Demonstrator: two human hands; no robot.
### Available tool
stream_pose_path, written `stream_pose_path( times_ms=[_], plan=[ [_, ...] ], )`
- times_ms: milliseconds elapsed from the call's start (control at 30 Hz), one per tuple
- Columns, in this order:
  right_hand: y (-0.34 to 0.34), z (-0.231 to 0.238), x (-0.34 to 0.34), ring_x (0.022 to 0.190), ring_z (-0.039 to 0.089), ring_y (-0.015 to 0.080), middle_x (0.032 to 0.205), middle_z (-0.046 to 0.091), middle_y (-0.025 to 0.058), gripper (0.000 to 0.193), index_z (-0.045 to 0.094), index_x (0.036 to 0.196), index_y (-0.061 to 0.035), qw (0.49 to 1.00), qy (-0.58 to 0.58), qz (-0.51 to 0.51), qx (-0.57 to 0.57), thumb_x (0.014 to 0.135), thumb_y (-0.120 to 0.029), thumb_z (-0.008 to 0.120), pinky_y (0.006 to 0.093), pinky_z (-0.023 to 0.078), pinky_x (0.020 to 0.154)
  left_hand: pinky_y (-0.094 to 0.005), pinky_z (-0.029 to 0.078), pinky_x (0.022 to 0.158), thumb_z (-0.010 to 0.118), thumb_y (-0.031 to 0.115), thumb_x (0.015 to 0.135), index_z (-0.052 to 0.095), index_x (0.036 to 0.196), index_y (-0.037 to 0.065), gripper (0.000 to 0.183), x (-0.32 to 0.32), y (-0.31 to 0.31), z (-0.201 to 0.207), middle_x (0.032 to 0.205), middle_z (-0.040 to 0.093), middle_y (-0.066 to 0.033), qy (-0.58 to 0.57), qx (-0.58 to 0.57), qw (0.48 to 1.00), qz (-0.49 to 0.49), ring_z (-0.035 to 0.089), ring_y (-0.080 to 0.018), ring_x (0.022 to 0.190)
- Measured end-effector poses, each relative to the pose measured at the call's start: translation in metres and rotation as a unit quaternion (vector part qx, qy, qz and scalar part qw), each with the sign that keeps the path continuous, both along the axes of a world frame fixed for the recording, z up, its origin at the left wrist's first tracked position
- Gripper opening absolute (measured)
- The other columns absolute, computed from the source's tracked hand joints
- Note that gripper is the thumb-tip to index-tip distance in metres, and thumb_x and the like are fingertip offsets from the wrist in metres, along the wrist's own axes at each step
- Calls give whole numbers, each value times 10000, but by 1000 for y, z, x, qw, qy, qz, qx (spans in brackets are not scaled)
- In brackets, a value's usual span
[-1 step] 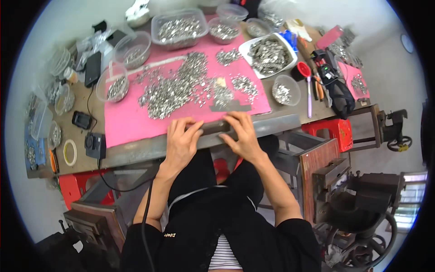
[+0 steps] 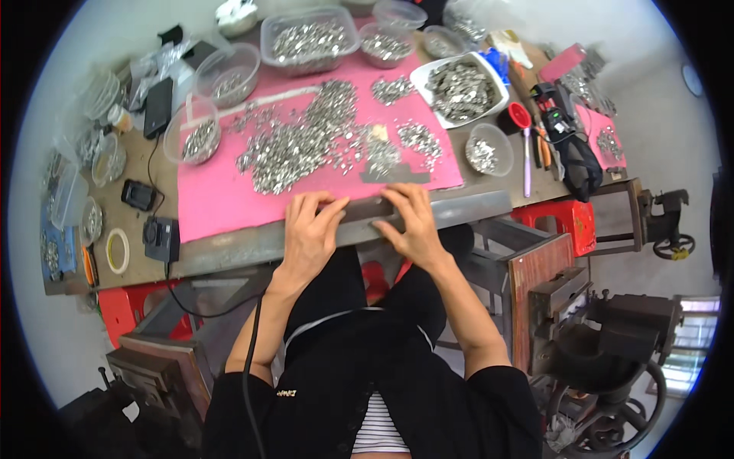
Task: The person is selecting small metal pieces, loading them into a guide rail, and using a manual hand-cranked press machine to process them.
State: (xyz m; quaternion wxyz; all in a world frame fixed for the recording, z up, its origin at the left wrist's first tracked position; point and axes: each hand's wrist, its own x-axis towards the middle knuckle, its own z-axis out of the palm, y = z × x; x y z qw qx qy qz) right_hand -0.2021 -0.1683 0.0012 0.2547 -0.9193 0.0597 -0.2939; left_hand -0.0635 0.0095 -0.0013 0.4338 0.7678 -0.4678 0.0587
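At the near edge of the bench, my left hand (image 2: 309,229) grips the left end of a short dark bar (image 2: 365,208). My right hand (image 2: 414,223) has its fingers over the bar's right end, thumb on the near side. Both hands are closed, and the bar's ends are hidden under the fingers. Just beyond lies a flat grey plate (image 2: 395,177) with small silvery metal pieces (image 2: 381,157) heaped against it. Further left, a large spread of similar metal pieces (image 2: 287,149) covers the pink mat (image 2: 210,214).
Clear tubs of metal pieces line the back, including a rectangular tub (image 2: 279,57). A white tray (image 2: 419,80) and a small round tub (image 2: 501,149) stand to the right, near a red cup (image 2: 519,115). A black cable (image 2: 248,367) crosses my left arm. Red stools (image 2: 577,222) stand below.
The whole view has shifted slightly. Both hands keep nearly the same hold on the dark bar at the bench edge.
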Motion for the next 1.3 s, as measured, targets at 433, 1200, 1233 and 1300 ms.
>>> stream_pose_path(
  times_ms=[433, 1200, 1233, 1300],
  plan=[
    [11, -24, 9, 1146, 561, 340, 1198, 609, 132, 629, 596, 1313, -57, 996, -16, -72, -41, 743, -136, 853, 448, 438, 959, -524, 363, 1151, 618, 32, 947, 595, 1226, 28, 280, -13, 37, -18, 1285, 647, -149, 39, -202, 978, 28, 616, -309, 1246],
    [-10, 3, 34, 857, 616, 234, 854, 601, 52, 79, 646, 921, -61, 981, -17, 37, -188, 842, -64, 653, 487, 409, 1032, -495, 273, 1080, 795, 186, 816, 614, 1327, 123, 546, -18, 14, -16, 1263, 610, -55, -72, 30, 990, 119, 529, -266, 1193],
    [-13, 6, 35, 857, 616, 234, 854, 601, 52, 79, 646, 921, -61, 981, -16, 31, -190, 842, -64, 653, 487, 409, 1032, -501, 269, 1081, 795, 188, 816, 614, 1336, 128, 553, -17, 15, -20, 1257, 615, -55, -94, 52, 986, 125, 533, -267, 1188],
    [-21, 11, 37, 853, 605, 244, 854, 585, 59, 106, 636, 937, -52, 965, -3, 100, -241, 832, -59, 630, 502, 425, 1015, -505, 264, 1082, 796, 197, 816, 614, 1346, 135, 563, -17, 14, -23, 1257, 617, -56, -94, 48, 987, 121, 533, -265, 1193]
  ],
)
